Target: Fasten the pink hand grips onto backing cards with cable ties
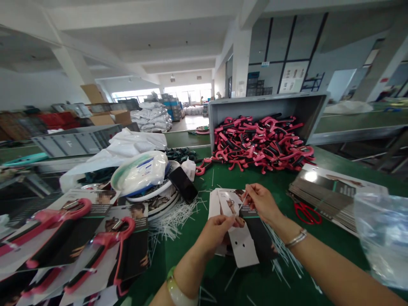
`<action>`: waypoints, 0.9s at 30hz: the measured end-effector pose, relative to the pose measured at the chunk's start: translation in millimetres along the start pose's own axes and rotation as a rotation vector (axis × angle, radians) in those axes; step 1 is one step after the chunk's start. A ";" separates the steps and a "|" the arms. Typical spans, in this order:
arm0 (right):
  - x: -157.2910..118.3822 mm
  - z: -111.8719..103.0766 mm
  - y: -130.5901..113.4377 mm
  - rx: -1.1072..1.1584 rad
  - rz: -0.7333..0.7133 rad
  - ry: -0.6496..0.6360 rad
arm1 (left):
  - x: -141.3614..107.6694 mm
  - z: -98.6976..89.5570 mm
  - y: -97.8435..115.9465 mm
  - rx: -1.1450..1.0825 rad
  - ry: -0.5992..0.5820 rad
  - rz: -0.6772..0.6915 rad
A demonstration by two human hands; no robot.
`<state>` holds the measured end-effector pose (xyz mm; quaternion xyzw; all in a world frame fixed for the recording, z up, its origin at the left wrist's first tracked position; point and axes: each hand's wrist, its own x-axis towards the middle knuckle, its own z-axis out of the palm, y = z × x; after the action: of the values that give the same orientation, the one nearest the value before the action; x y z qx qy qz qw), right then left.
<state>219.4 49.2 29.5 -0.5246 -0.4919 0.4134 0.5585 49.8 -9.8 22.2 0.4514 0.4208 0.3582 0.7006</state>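
My left hand (216, 231) is closed on a printed backing card (245, 246), its pale side with small dark holes showing below the fingers. A thin white cable tie (242, 203) is pinched in the fingertips of my right hand (259, 202), just above the card and close to the left thumb. Under both hands lies a stack of similar printed cards (214, 206). Loose white cable ties (174, 223) are spread over the green table (178, 259), to the left and also beneath my right forearm.
Pink-and-black spring hand grips (255, 142) fill a tipped grey crate (267, 101) at the back. Carded hand grips (108, 246) pile up at left. A phone (183, 185) leans by stacked basins (140, 170). Red scissors (307, 213), banded cards (334, 199) and a plastic bag (384, 238) lie right.
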 end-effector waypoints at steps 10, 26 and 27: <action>-21.2 -16.0 10.7 -1.151 -0.979 -0.129 | 6.3 -3.8 -2.3 -0.079 0.141 -0.064; -65.4 -12.8 11.0 -0.554 -0.776 0.040 | 7.5 -2.3 -7.9 -0.366 0.264 0.060; -67.2 -11.3 14.3 -0.540 -0.773 0.034 | 7.6 -0.8 -7.4 -0.387 0.241 0.050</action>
<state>219.5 -17.0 7.9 -0.4360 -0.7319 0.0238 0.5231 53.0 -5.3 13.0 0.2727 0.4135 0.5008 0.7098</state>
